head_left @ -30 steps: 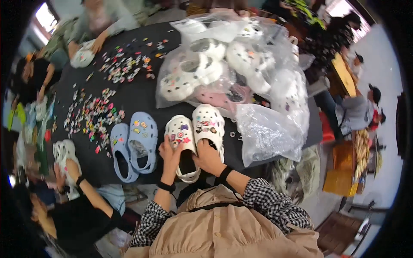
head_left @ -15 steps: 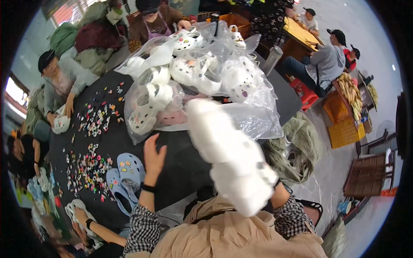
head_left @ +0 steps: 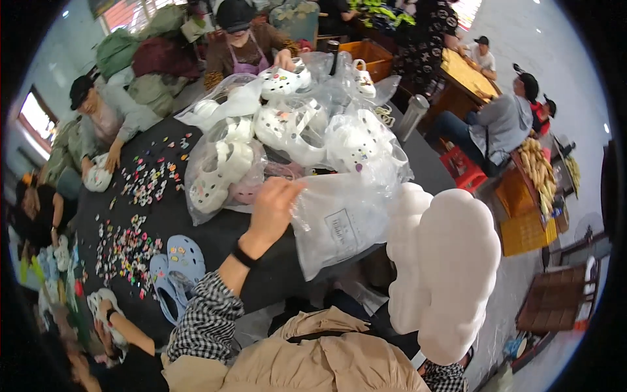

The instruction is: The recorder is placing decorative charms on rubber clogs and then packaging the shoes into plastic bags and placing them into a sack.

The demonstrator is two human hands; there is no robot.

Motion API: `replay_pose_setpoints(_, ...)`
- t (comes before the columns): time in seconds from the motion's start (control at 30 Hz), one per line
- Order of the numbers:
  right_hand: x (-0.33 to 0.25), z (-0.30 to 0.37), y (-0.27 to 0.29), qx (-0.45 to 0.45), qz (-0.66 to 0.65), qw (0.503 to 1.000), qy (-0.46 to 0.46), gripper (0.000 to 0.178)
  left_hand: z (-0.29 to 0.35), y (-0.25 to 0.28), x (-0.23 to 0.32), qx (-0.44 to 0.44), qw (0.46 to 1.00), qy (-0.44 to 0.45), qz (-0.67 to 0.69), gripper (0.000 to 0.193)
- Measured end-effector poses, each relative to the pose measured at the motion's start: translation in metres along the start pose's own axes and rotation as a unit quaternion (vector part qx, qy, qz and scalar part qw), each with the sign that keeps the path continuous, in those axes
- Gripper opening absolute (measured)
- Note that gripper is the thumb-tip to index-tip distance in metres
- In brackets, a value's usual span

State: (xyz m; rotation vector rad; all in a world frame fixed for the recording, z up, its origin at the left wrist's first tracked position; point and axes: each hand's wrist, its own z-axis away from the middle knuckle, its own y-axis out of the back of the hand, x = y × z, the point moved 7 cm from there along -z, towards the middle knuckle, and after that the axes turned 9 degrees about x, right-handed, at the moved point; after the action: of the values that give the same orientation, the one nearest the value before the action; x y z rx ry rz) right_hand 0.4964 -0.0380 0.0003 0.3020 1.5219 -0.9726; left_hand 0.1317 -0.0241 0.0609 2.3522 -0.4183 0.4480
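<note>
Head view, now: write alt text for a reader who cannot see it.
A person's left hand grips a translucent plastic bag at a black table, while a pair of white clogs is held up at the right, soles toward the camera. Bagged white clogs, blue clogs and scattered colorful charms lie on the table.

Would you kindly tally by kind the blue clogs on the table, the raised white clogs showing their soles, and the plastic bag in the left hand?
Blue clogs: 2
Raised white clogs: 2
Plastic bag in the left hand: 1
Total: 5
</note>
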Motion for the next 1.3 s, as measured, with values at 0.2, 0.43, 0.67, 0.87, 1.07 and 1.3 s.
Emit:
replay_pose_setpoints(0.2, -0.084, -0.205, 0.021, -0.127, -0.005, 0.990, -0.054, 0.041, 0.018, 0.185, 0.032, 0.279, 0.917, 0.248, -0.139, 0.021)
replay_pose_setpoints(0.43, -0.055, -0.220, -0.007, -0.334, 0.015, 0.933, -0.134, 0.040, 0.102, 0.246, 0.118, 0.355, 0.825, 0.226, -0.377, 0.022)
replay_pose_setpoints(0.67, -0.015, -0.170, -0.094, -0.483, 0.055, 0.851, -0.200, 0.039, 0.145, 0.199, 0.107, 0.344, 0.838, 0.263, -0.333, 0.036)
replay_pose_setpoints(0.87, -0.022, -0.162, -0.095, -0.504, 0.083, 0.835, -0.206, 0.037, 0.116, 0.161, 0.068, 0.308, 0.873, 0.372, -0.076, 0.018)
replay_pose_setpoints(1.07, -0.001, -0.183, -0.050, -0.443, 0.166, 0.862, -0.181, 0.036, 0.084, 0.149, 0.076, 0.247, 0.909, 0.299, -0.150, 0.013)
replay_pose_setpoints(1.3, -0.018, -0.181, -0.076, -0.424, 0.238, 0.868, -0.099, 0.035, 0.073, 0.127, 0.099, 0.134, 0.948, 0.274, -0.092, 0.016)
